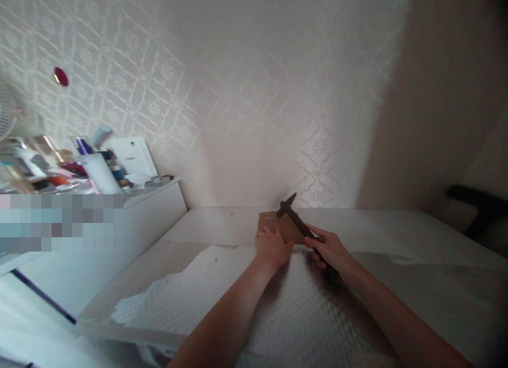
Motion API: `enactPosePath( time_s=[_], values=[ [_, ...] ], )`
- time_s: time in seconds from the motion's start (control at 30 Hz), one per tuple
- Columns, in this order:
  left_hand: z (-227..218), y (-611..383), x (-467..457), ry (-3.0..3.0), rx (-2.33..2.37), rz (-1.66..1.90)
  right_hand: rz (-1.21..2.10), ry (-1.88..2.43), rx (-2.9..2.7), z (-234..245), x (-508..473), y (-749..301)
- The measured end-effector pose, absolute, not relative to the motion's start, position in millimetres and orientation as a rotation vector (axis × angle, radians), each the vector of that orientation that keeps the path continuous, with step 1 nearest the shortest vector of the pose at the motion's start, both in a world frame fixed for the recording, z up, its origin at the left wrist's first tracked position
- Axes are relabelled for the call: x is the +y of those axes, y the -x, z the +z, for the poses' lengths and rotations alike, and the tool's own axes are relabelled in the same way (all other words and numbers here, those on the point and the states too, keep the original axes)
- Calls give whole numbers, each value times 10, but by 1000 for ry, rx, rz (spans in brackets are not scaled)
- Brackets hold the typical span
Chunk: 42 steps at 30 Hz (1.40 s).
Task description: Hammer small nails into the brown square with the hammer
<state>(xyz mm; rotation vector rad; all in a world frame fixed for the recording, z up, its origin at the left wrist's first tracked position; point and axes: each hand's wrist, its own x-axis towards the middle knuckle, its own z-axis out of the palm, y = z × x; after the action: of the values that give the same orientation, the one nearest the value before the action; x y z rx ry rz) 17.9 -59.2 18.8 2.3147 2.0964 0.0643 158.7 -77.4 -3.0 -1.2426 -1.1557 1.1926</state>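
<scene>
A brown board (291,229) lies on the table near the wall, with a short row of small shiny bits (271,218) near its far left corner; they are too small to name surely. My left hand (273,245) rests on the near left part of the board, fingers spread over it and thumb out to the right. My right hand (329,247) is closed around the dark handle of a hammer (297,220). The hammer's head is over the far part of the board, close to the shiny bits, its pointed end up towards the wall. Whether its face touches them I cannot tell.
White quilted sheeting (190,288) covers part of the white table (214,222). At left stands a white cabinet (146,214) crowded with bottles and tubes, plus a white box (135,155). A dark armrest-like shape (478,206) is at far right. The patterned wall (254,92) closes the back.
</scene>
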Motion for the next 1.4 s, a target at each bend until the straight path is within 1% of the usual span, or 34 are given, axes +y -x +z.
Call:
enactPosePath(
  time_s=[0.33, 0.87, 0.97, 1.07, 1.23, 1.3, 1.4],
  values=[
    [212, -182, -600, -2309, 2098, 52, 1213, 1243, -1130, -28, -789, -1578],
    [210, -180, -605, -2330, 2089, 68, 1175, 1244, -1210, -56, -770, -1596],
    [194, -174, -595, -2327, 2089, 91, 1125, 1284, -1258, -62, -759, -1620],
    [190, -170, -592, -2344, 2081, 89, 895, 1455, -1382, -27, -749, -1677],
    [246, -176, -629, -2360, 2036, 39, 206, 1853, -1630, 45, -771, -1783],
    [284, -179, -666, -2391, 2002, 10, 54, 2003, -1671, 48, -789, -1816],
    [346, -195, -756, -2472, 1924, -39, -65, 2170, -1706, 38, -812, -1864]
  ],
)
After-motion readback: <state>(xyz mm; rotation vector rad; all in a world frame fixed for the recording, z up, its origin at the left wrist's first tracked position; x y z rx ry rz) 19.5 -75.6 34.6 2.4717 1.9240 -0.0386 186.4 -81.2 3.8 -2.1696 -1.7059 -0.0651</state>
